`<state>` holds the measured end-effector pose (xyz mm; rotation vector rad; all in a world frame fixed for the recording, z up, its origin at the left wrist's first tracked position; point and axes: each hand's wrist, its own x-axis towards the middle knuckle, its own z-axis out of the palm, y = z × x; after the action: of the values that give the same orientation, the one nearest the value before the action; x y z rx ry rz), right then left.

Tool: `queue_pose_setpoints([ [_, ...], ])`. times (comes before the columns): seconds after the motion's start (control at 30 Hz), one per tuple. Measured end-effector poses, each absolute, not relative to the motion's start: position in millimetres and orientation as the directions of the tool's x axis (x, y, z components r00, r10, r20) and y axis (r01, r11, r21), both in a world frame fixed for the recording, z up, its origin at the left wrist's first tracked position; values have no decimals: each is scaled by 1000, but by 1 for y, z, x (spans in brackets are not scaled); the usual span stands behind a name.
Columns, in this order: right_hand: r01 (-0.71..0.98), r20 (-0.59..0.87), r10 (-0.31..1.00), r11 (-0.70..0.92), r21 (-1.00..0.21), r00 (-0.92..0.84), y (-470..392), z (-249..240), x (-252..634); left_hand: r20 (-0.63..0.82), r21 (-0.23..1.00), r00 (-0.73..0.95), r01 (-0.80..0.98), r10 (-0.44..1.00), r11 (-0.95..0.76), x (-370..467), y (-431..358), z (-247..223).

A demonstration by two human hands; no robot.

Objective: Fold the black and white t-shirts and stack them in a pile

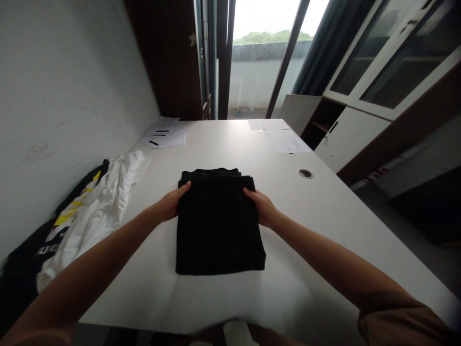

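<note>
A folded black cloth (220, 228) is held between two hands over the middle of the desk (221, 150), toward its near edge. Its left side is gripped by the left hand (172, 203), whose thumb is laid on the top face near the far corner; the fingers are mostly hidden at the side and below. The opposite side is gripped in much the same way by the right hand (263, 206), the thumb pressed on top. Both hands are closed on the cloth's edges. Whether the cloth is fully rested on the desk or slightly raised cannot be told. At its far end, several layers are seen jutting past the top fold.

To the left, a white garment (104, 197) is heaped along the desk's side, with a black garment (74, 211), marked in yellow and white, bunched between it and the wall (72, 91). Papers are spread at both far corners of the desk, and a round hole (306, 174) is set near the right edge.
</note>
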<state>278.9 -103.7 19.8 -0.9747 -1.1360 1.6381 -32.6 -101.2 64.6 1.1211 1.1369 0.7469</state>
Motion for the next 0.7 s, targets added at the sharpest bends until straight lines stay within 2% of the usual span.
queue_pose_setpoints([
  [0.07, -265, -136, 965, -195, -944, -224, -62, 19, 267, -236, 971, 159, 87, 959, 225, -21, -58, 55],
  [0.2, -218, -148, 975, -183, -959, -168, 10, 3, 251, -124, 936, -51, 325, 991, 134, -13, 8, 37],
  [0.27, -86, -109, 985, -121, -989, -134, 38, -8, 246, -75, 887, -127, 446, 989, 124, -14, 28, 28],
  [0.33, 165, -43, 998, -33, -986, -52, 57, -18, 243, -7, 802, -180, 587, 984, 113, -17, 42, 21],
  [0.43, 581, 111, 991, 48, -813, 74, 68, -27, 241, 101, 652, -208, 752, 973, 93, -16, 49, 12],
  [0.53, 761, 323, 940, 128, -636, 112, 59, -28, 237, 216, 509, -155, 860, 964, 24, -5, 39, 1],
  [0.57, 792, 396, 915, 186, -581, 76, 54, -28, 235, 244, 461, -97, 887, 965, -27, 1, 33, -4],
  [0.63, 829, 491, 865, 348, -438, -104, 42, -30, 228, 264, 369, 73, 914, 962, -171, 12, 19, -17],
  [0.7, 814, 461, 823, 496, -303, -330, 33, -37, 219, 238, 290, 244, 906, 940, -308, 19, 8, -32],
])
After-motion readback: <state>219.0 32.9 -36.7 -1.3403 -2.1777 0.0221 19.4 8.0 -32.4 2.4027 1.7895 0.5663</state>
